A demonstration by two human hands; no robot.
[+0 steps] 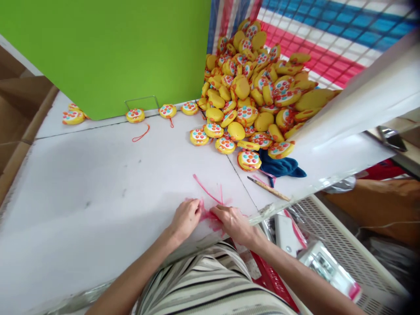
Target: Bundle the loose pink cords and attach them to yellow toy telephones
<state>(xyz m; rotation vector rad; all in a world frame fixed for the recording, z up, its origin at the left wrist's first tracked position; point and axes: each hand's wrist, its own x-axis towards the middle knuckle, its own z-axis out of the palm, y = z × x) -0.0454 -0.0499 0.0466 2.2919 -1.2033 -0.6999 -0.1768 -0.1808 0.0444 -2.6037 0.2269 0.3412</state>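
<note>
Both hands are resting at the near edge of the white table, working at a small bundle of pink strings lying between them. The left hand is curling its fingers together onto the bundle's left end; the right hand is pinching the right end, fingers pressed close. A few loose strands are sticking up and away from the bundle — toward the big heap of yellow toys piled at the far right corner. A blue cloth and a thin stick are lying just below the heap — well apart from the hands.
</note>
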